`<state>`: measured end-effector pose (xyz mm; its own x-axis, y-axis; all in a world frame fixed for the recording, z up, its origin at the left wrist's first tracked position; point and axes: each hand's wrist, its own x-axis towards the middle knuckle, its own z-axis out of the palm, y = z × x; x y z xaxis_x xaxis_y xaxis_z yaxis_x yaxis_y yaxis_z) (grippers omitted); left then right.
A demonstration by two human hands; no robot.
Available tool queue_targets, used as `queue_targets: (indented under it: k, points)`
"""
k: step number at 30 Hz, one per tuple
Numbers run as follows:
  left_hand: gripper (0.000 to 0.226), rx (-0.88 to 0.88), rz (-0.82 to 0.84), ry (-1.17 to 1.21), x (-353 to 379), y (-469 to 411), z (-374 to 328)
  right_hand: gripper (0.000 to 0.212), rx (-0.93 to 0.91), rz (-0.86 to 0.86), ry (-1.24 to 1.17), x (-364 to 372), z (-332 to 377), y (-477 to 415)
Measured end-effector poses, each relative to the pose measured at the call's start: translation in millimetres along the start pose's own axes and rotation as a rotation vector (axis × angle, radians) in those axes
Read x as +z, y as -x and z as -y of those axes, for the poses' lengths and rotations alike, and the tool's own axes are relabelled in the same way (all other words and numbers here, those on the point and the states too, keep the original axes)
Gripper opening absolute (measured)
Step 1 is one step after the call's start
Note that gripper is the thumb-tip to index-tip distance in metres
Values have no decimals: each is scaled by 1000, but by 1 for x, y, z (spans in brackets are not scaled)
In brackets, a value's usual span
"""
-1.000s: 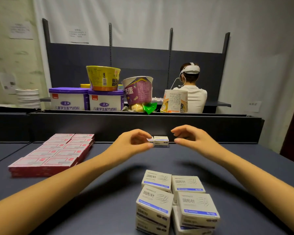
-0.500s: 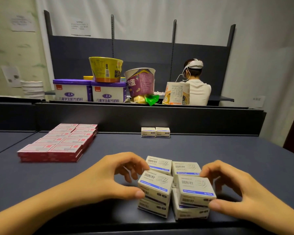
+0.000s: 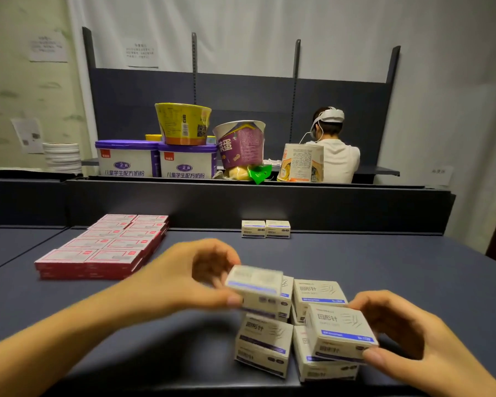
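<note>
Several small white paper-clip boxes with blue stripes form a cluster [image 3: 265,343] near the front edge of the dark shelf surface [image 3: 384,276]. My left hand [image 3: 189,279] pinches one blurred box [image 3: 255,282], lifted above the cluster's left side. My right hand [image 3: 398,336] grips another box [image 3: 338,330], raised off the cluster's right side. Two more of these boxes [image 3: 265,229] stand side by side against the shelf's back wall.
Flat red boxes [image 3: 106,247] lie stacked in rows at the left. Behind the back wall [image 3: 258,204] sit purple-lidded tubs [image 3: 155,161] and noodle bowls [image 3: 241,144]. A person in white [image 3: 335,150] faces away farther back.
My hands drew back from the two boxes at the back wall to the near cluster. Each closed around a top box and has now lifted it.
</note>
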<state>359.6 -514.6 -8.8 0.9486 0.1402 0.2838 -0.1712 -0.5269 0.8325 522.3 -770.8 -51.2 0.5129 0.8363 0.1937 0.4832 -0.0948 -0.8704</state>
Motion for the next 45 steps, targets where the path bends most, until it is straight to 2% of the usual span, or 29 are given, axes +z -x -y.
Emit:
queue_targets:
  k: [4, 8, 13, 19, 23, 26, 31, 36, 45]
  points:
    - [28, -54, -191, -67, -20, -51, -3, 93, -2, -25, -49, 1, 1, -1]
    - [24, -137, -204, -200, -24, -110, 38, 95, 8, -36, -68, 2, 0, 1]
    - [33, -200, -217, -308, -18, -138, 93, 95, 33, -55, -107, -1, -5, 3]
    - [37, -199, -252, -256, -14, -139, 112, 63, -78, -18, -193, -5, 11, 4]
    - [36, -198, -257, -247, -13, -141, 113, 34, -244, -205, -119, -29, 35, -38]
    - [39, -201, -272, -270, -12, -142, 114, 28, -212, -226, 10, -46, 40, -102]
    - [42, -194, -318, -260, -10, -143, 116, 33, -122, -93, 126, -39, -7, -190]
    - [43, -196, -330, -251, -9, -145, 117, 38, -65, -16, 258, -30, -49, -208]
    - [43, -178, -344, -251, -7, -146, 118, 37, -30, -77, 244, -20, -64, -216]
